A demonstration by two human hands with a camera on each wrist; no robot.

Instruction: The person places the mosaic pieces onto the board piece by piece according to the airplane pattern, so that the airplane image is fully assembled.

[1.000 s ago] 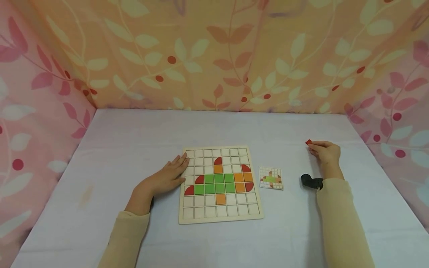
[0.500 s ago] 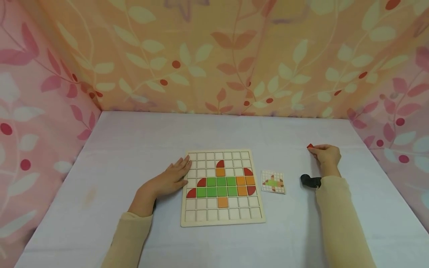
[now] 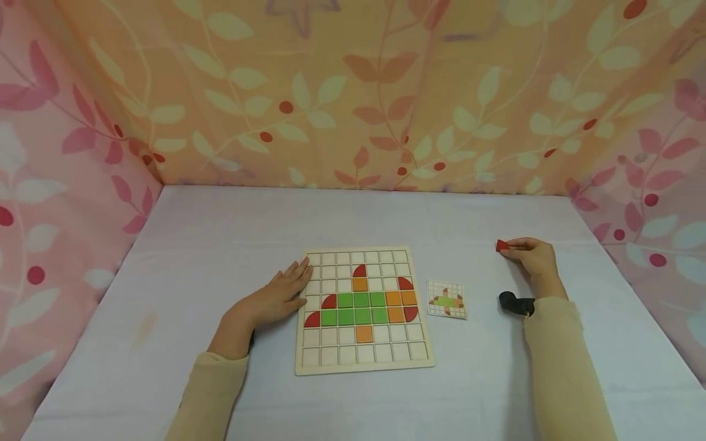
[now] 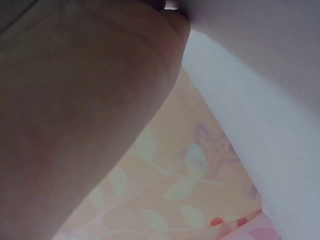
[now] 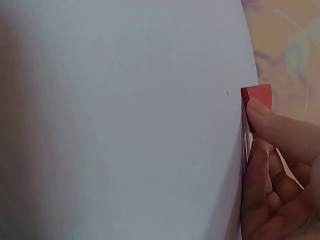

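Observation:
My right hand [image 3: 536,257] pinches a small red tile [image 3: 501,245] between thumb and fingers, over the right side of the table. In the right wrist view the red tile [image 5: 261,95] shows a flat face and a straight edge, with the thumb across it. My left hand [image 3: 276,295] lies with straight fingers, their tips on the left edge of a wooden grid board [image 3: 331,355]. Green squares [image 3: 361,300], orange squares [image 3: 364,334] and red quarter-round tiles [image 3: 329,301] sit in the board's cells. The left wrist view shows mostly the underside of the left hand [image 4: 85,100].
Just right of the board lies a small pattern card [image 3: 446,299] with a coloured design on a grid. A white cloth covers the table [image 3: 265,220]. Flowered fabric walls [image 3: 364,92] stand at the back and both sides. A black wrist camera [image 3: 515,303] sits by the right sleeve.
The red tile has turned in my right fingers, and that hand has shifted slightly left. My left hand stays at the board's edge. The head view has tilted a little.

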